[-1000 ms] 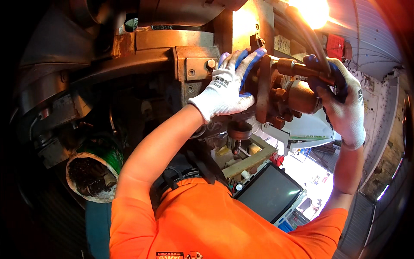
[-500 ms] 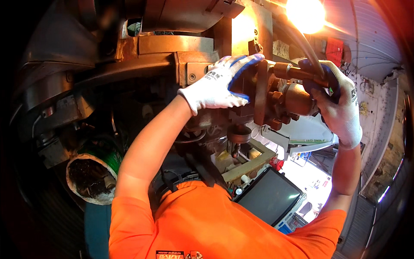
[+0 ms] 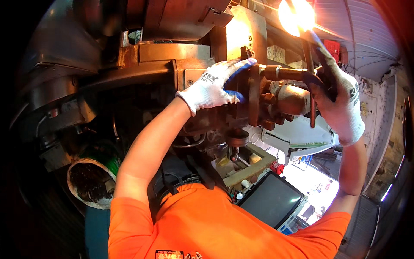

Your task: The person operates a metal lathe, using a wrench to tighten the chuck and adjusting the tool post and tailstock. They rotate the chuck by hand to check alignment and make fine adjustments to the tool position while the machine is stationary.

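My left hand [image 3: 214, 84], in a white glove with a blue palm, lies against the dark metal block of a large machine. Its fingers are stretched out and the thumb is spread below them. To its right, a steel shaft [image 3: 291, 74] reaches sideways from an upright plate [image 3: 255, 97]. A T-handle [image 3: 313, 110] with a long cross bar stands nearly upright at the shaft's end. My right hand [image 3: 338, 93], also gloved, is around the handle where bar and shaft meet. Its thumb lies over the joint, and the fingers run up along the bar, partly in shadow.
A bright lamp [image 3: 296, 16] shines just above the bar. Round metal parts and bolts [image 3: 293, 100] sit under the shaft. Below are a dark screen [image 3: 271, 199] and a tray-like frame [image 3: 250, 172]. An open bucket [image 3: 91, 183] with dark contents stands at the lower left.
The T-handle's bar has turned from a slant to nearly upright, and my right hand has shifted with it, its fingers now reaching higher. My left hand stays against the block.
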The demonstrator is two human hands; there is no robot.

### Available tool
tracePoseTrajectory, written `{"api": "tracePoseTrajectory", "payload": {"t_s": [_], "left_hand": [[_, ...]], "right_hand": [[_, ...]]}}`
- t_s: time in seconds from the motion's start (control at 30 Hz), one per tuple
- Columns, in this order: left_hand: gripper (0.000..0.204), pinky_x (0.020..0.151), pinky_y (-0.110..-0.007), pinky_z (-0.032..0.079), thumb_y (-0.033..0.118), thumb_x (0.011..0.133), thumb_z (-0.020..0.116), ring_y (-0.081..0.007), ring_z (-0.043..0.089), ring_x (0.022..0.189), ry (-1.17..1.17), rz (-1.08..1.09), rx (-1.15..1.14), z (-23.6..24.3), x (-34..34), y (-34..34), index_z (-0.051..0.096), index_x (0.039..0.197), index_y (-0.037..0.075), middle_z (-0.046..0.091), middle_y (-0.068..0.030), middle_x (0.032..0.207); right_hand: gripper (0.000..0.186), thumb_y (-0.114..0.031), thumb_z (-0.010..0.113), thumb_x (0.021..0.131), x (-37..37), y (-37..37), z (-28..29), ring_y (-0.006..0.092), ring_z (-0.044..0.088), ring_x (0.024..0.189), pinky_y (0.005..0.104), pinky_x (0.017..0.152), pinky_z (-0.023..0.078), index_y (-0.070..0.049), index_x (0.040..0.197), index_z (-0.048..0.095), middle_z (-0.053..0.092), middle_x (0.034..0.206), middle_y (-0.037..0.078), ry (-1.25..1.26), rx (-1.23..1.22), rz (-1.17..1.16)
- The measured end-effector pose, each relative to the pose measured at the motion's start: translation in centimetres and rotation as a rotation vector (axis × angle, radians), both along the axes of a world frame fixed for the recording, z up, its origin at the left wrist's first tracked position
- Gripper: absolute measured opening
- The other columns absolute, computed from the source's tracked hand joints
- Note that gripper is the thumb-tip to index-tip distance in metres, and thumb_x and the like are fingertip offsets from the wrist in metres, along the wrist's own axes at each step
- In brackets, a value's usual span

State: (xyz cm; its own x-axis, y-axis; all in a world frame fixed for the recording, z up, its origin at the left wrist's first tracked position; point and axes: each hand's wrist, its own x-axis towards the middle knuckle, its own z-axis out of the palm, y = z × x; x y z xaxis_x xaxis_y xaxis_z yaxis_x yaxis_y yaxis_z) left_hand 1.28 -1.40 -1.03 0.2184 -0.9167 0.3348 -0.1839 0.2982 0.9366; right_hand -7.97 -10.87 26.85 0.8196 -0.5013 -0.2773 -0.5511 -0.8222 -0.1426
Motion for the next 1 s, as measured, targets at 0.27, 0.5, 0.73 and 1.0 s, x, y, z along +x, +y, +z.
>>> {"api": "tracePoseTrajectory", "payload": {"t_s": [0.27, 0.5, 0.73, 1.0], "left_hand": [[0.077, 0.112, -0.047, 0.035, 0.045, 0.077, 0.079, -0.0385, 0.046, 0.133, -0.105, 0.353, -0.084, -1.9, -3.0, 1.3, 0.049, 0.141, 0.014, 0.048, -0.0141, 0.146], [0.051, 0.109, -0.046, 0.038, 0.012, 0.079, 0.075, -0.0379, 0.047, 0.13, -0.128, 0.342, -0.042, -0.5, -3.5, 2.1, 0.058, 0.127, 0.012, 0.049, -0.0145, 0.144], [0.038, 0.104, -0.045, 0.043, 0.007, 0.077, 0.072, -0.036, 0.052, 0.125, -0.151, 0.4, -0.044, -0.8, -3.6, 1.6, 0.065, 0.115, 0.008, 0.055, -0.0132, 0.138], [0.033, 0.104, -0.047, 0.042, 0.009, 0.076, 0.07, -0.0388, 0.053, 0.118, -0.273, 0.466, 0.086, 2.2, -5.2, 2.5, 0.065, 0.108, 0.004, 0.057, -0.016, 0.13]], "right_hand": [[0.042, -0.004, 0.062, 0.092, -1.1, -1.4, -0.6, 0.0139, 0.063, 0.054, 0.0284, 0.053, 0.05, -0.011, 0.133, 0.059, 0.071, 0.092, 0.009, -0.084, 0.132, 0.184], [0.037, -0.005, 0.06, 0.093, -1.3, -0.9, 0.1, 0.0179, 0.065, 0.051, 0.0304, 0.052, 0.051, -0.011, 0.13, 0.061, 0.068, 0.083, 0.01, 0.0, 0.026, 0.235], [0.049, 0.01, 0.054, 0.087, -1.2, -2.6, 1.5, 0.0245, 0.069, 0.087, 0.0321, 0.078, 0.053, -0.004, 0.134, 0.055, 0.066, 0.105, 0.017, 0.023, 0.185, 0.423], [0.059, -0.001, 0.068, 0.079, -0.7, -3.1, 2.9, 0.0334, 0.06, 0.098, 0.0416, 0.087, 0.048, -0.016, 0.135, 0.058, 0.063, 0.111, 0.012, 0.187, -0.195, 0.671]]}}
